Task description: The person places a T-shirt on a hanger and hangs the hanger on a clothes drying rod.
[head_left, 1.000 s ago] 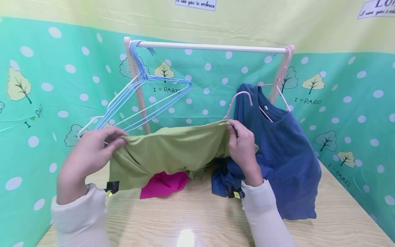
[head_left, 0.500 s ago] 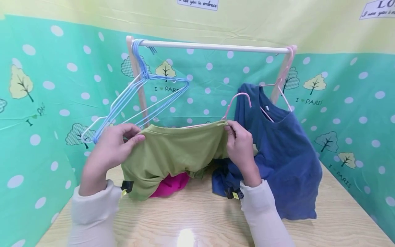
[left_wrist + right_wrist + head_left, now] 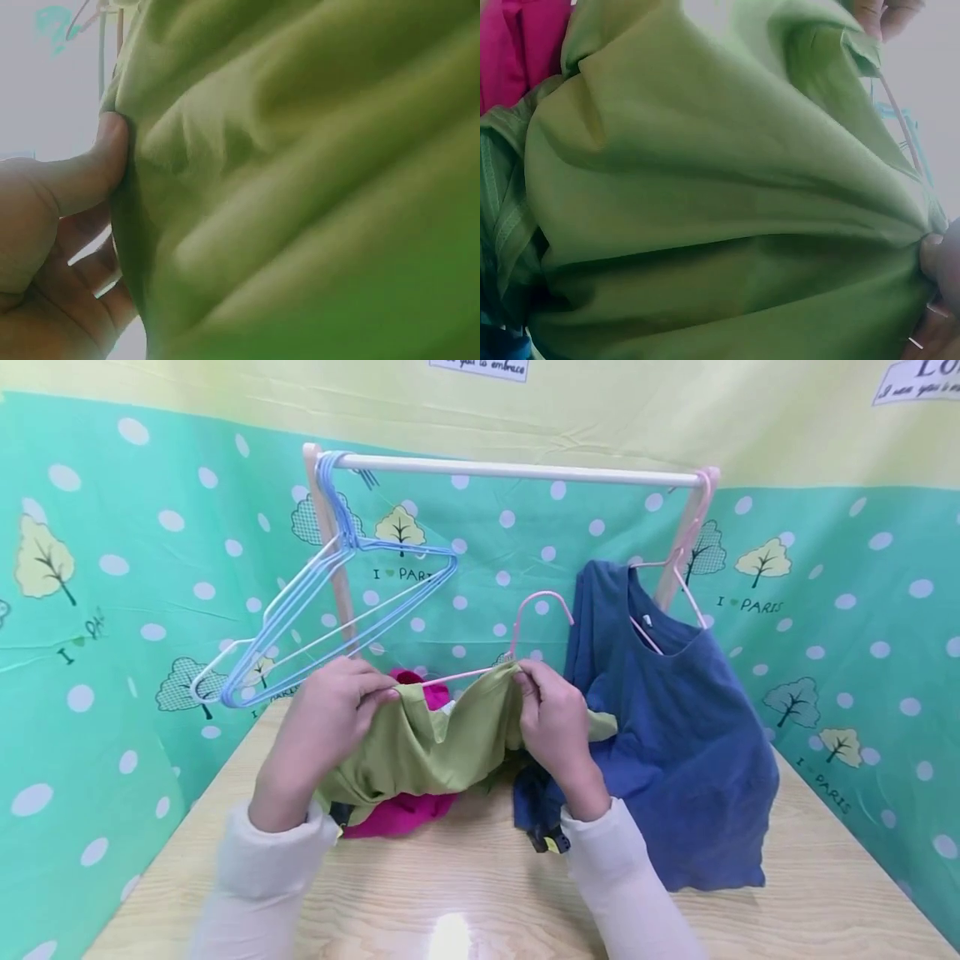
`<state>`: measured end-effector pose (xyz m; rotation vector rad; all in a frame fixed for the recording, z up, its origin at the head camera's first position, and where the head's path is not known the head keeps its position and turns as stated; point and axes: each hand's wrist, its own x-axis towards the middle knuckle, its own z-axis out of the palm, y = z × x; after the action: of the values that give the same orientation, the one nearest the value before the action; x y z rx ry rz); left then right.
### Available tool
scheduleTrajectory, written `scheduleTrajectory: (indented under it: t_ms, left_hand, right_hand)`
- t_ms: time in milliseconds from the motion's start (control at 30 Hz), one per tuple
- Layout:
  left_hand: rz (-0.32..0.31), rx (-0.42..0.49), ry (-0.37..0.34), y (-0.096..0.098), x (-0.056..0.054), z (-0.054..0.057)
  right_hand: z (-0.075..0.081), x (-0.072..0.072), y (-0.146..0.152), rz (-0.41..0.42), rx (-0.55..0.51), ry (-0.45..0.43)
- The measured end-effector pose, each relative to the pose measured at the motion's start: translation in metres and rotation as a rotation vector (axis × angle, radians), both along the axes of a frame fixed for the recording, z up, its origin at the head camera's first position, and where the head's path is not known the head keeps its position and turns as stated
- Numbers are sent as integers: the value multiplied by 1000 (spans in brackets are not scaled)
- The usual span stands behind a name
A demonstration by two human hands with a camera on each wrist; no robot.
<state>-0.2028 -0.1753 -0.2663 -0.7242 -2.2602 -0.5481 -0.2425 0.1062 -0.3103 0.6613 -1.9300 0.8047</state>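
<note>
My left hand (image 3: 330, 718) pinches the upper edge of an olive-green garment (image 3: 442, 752) between thumb and fingers. At that garment's other shoulder, my right hand (image 3: 558, 714) pinches the cloth just below the hook of a pink hanger (image 3: 517, 622). One pink arm of this hanger runs bare across the neckline toward my left hand; its ends are hidden by cloth and hands. The neckline sags between both hands. In the left wrist view the thumb (image 3: 112, 139) presses the green edge. The right wrist view has folds fanning out from the right thumb (image 3: 931, 255).
Behind and below the green garment lies a magenta cloth (image 3: 408, 814). A navy sleeveless top (image 3: 675, 760) hangs on a pink hanger at the rack's right end. Several blue and white hangers (image 3: 345, 539) hang from the left end of the rail (image 3: 510, 468), above the wooden table (image 3: 420, 910).
My left hand has moved right, closer to the right hand, and the stretched green edge has slackened. The pink hook has shifted left. The hanger's arm and magenta cloth behind now show.
</note>
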Motion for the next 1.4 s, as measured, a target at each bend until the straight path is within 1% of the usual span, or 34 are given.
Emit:
scheduleTrajectory:
  t_ms: [167,233,300,400,500,567,733,867,933,1000,1100,1167,1300,1400]
  left_hand:
    - [39,-25,-97,6,-1,-3]
    - [46,-32,-128,8,-2,-5]
    - [52,-30,-140,10,-4,-7]
    - [73,7,-102,12,-7,-8]
    - [87,71,-28,10,-8,-7]
    - [91,104,6,7,-7,-7]
    - [84,174,10,-4,-2,-2]
    - [88,228,36,-13,-1,1]
    - [101,257,56,-17,-1,1]
    - [119,283,75,-20,-1,2]
    - [146,323,83,-24,1,5]
    - [160,342,85,-27,2,7]
    - [161,355,75,-31,5,9]
    - [155,349,71,-34,7,10]
  right_hand:
    - [0,0,-4,0,-24,-17]
    - [1,0,-4,23,-30,-30]
    - [1,0,-5,51,-28,-39]
    - [2,0,-5,83,-17,-39]
    - [3,-1,-4,100,11,-49]
    - [4,-1,-2,108,45,-70]
    - [5,-3,10,91,122,-124]
    - [7,-3,20,85,136,-160]
    - [8,-2,24,92,123,-145]
    - [10,-2,27,89,100,-98]
    - [11,-3,31,54,77,-6]
    - [11,-5,34,12,71,32]
    - [8,-8,37,-75,47,36]
    - [5,-11,38,-103,10,22]
